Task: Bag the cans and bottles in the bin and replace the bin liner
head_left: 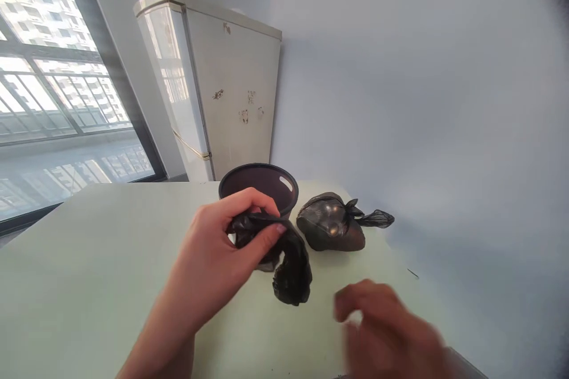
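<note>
My left hand (224, 254) pinches a crumpled black plastic bag (296, 269) between thumb and fingers, above the pale table (146, 284). Part of the bag hangs in a curved loop to the right of the thumb. Behind this hand stands a dark round bin (267, 180) with an oval handle hole near its rim; its lower part is hidden. A full, knotted black bag (331, 225) lies to the right of the bin. My right hand (391, 331), bent at the fingers and blurred by motion, is at the lower right, apart from the bag.
A white fridge (235, 89) with brown marks stands behind the table, against a pale blue-white wall (413, 95). Windows (57, 95) fill the left side. A small thin dark piece (413, 273) lies near the table's right side.
</note>
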Action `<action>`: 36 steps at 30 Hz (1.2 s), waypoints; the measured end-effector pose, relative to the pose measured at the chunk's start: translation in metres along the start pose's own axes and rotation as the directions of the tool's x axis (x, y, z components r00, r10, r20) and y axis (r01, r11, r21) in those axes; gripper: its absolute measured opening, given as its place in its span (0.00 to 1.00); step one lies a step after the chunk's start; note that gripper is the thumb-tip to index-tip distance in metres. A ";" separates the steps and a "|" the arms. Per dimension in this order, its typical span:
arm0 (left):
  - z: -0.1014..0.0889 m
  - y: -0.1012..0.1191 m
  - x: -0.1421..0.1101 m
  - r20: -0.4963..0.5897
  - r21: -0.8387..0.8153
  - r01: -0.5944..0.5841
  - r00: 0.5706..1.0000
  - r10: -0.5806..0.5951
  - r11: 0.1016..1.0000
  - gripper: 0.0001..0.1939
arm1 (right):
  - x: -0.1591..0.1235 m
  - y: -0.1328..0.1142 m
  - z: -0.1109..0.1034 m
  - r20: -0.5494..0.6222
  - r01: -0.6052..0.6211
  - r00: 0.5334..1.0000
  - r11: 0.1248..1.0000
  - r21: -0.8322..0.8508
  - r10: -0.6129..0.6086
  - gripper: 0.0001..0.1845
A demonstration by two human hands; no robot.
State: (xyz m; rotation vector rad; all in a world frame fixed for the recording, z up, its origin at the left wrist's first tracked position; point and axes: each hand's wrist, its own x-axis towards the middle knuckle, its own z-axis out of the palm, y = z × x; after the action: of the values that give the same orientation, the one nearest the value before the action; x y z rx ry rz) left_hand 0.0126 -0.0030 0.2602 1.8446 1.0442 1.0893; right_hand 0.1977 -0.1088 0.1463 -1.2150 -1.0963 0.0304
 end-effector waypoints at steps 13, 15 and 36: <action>-0.011 -0.007 -0.001 0.424 -0.360 0.097 0.903 0.070 0.928 0.16 | 0.039 -0.002 -0.002 0.074 -0.474 0.874 0.809 0.347 0.480 0.13; -0.012 -0.011 0.002 0.409 -0.363 0.111 0.911 0.051 0.925 0.17 | 0.039 -0.004 0.001 0.106 -0.448 0.892 0.831 0.328 0.439 0.09; 0.013 -0.028 0.024 0.289 -0.041 -0.039 0.956 0.049 0.998 0.27 | 0.048 0.033 0.003 0.471 -0.845 0.528 0.379 0.379 0.707 0.22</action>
State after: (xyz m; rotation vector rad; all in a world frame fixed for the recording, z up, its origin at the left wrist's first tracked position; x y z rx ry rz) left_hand 0.0246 0.0272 0.2379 1.9372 0.8111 0.8233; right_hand 0.2375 -0.0664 0.1532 -1.0680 -0.5012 1.2256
